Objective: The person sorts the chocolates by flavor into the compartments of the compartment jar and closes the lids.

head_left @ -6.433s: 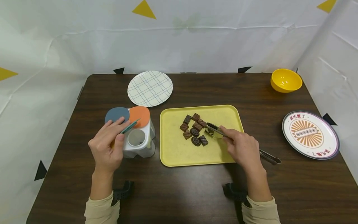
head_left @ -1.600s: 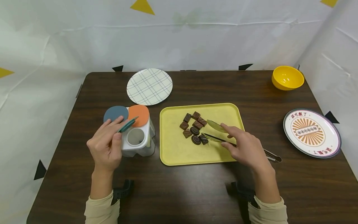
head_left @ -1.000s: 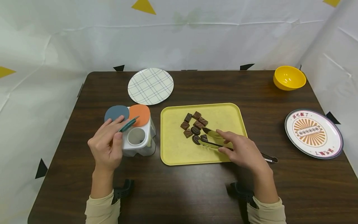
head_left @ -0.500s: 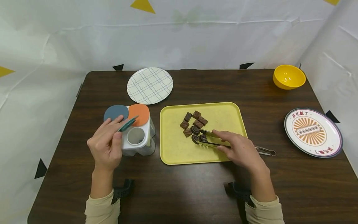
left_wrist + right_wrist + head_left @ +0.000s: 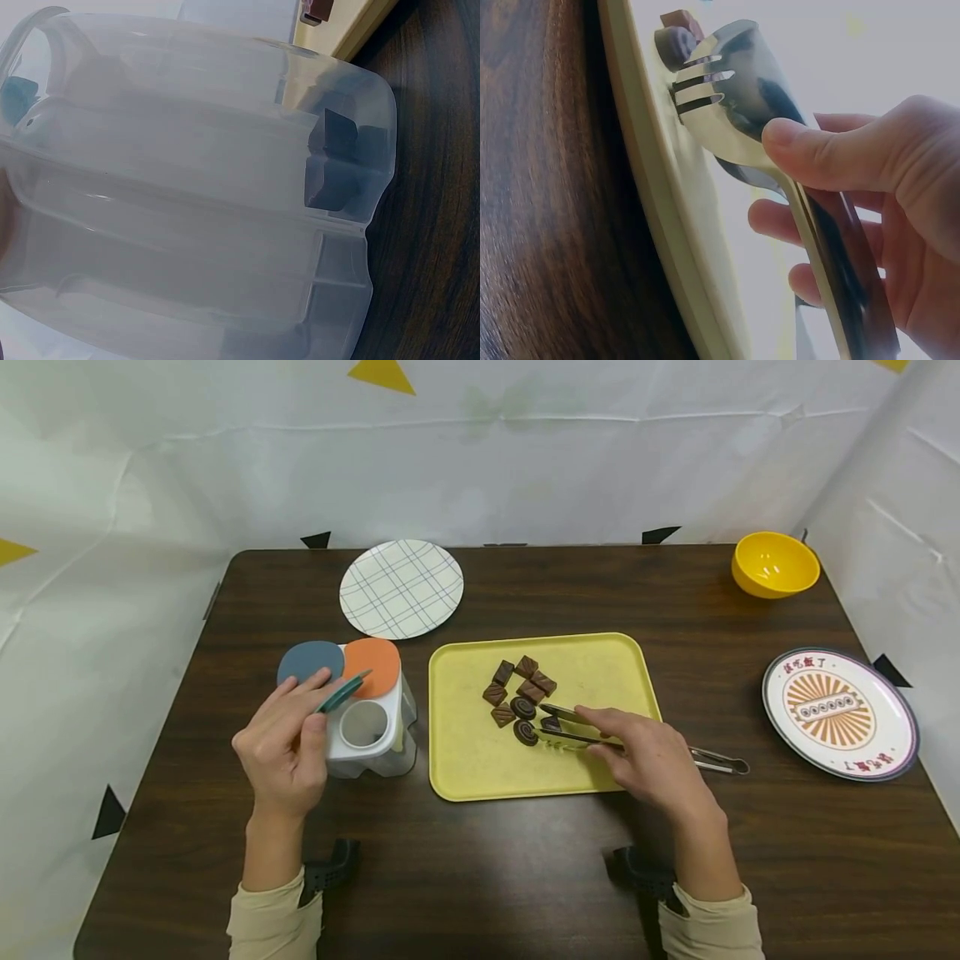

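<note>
In the head view my left hand (image 5: 281, 747) pinches a raised teal lid (image 5: 343, 692) of a storage container (image 5: 387, 756) with several compartments. One round opening (image 5: 363, 725) is uncovered beside the hand. Through the clear wall, the left wrist view shows dark pieces (image 5: 330, 161) at the container's bottom. My right hand (image 5: 660, 764) holds metal tongs (image 5: 566, 715) over the yellow tray (image 5: 480, 781). Their parted arms stand on either side of a dark square chocolate (image 5: 551, 724); whether they touch it I cannot tell. Toothed tips (image 5: 705, 94) of the tongs show in the right wrist view.
Several other chocolates (image 5: 532, 691) lie clustered just left of the tongs. A blue lid (image 5: 311, 660) and an orange lid (image 5: 375, 664) cover further compartments. A checked plate (image 5: 402, 589) lies behind, a yellow bowl (image 5: 775, 565) at back right and a printed plate (image 5: 840, 714) at right.
The tongs opened wide, reached left over the dark square chocolate, then narrowed and drew slightly right. That chocolate has shifted a little right. My left hand keeps the teal lid raised.
</note>
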Available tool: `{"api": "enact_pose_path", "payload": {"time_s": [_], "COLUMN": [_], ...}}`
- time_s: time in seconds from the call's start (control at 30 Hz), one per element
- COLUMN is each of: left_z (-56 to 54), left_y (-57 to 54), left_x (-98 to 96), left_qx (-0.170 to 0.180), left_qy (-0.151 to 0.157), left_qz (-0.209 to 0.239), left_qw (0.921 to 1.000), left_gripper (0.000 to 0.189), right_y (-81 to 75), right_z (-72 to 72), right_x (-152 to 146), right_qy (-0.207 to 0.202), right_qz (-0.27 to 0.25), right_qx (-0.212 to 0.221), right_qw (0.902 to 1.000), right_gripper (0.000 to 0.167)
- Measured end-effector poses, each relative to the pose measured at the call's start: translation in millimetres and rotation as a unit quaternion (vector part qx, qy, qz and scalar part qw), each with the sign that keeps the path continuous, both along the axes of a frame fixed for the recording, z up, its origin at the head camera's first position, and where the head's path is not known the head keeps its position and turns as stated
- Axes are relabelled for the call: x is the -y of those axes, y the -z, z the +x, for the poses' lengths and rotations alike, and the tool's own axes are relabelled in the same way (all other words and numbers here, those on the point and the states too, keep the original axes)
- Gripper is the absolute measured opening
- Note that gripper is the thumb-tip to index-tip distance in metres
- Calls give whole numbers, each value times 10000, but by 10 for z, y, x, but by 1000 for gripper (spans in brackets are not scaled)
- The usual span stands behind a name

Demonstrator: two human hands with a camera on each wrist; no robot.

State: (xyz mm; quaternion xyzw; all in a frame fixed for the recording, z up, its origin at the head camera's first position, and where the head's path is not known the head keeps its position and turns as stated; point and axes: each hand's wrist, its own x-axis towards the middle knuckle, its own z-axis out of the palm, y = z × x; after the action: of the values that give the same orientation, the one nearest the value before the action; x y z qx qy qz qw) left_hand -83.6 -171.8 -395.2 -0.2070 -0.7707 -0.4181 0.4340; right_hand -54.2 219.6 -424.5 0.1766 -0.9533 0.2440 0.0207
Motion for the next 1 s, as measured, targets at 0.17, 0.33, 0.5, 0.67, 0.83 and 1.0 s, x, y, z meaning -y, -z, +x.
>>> {"api": "enact_pose_path", "payload": {"time_s": [0.17,0.33,0.5,0.67,0.83,1.0], "left_z": [-10,-16,-13,-12,-10,-11], "left_y": [29,39,31,20,23,21], "left_x": [27,33,24,16,18,16], "left_qx": [45,53,30,38,52,29], "left_qy": [4,25,18,3,3,1], "left_qz": [8,10,22,23,23,12], "left_qw": [10000,10000,10000,10000,10000,10000], "left_gripper": [55,55,54,54,54,54], "right_y": [-40,-110,-205,-328,-477,-614], "right_z": [12,10,11,-2,-23,-45], "right_x": [-21,-10,28,86,197,343], "right_qy": [-36,-65,-112,-247,-537,-898], "right_qz": [-129,-263,-336,-430,-622,-816], "right_qx": [-255,-506,-728,-957,-1286,-1510], "right_qw": [9996,9984,9967,9942,9883,9811], "right_gripper": [51,53,57,59,59,60]}}
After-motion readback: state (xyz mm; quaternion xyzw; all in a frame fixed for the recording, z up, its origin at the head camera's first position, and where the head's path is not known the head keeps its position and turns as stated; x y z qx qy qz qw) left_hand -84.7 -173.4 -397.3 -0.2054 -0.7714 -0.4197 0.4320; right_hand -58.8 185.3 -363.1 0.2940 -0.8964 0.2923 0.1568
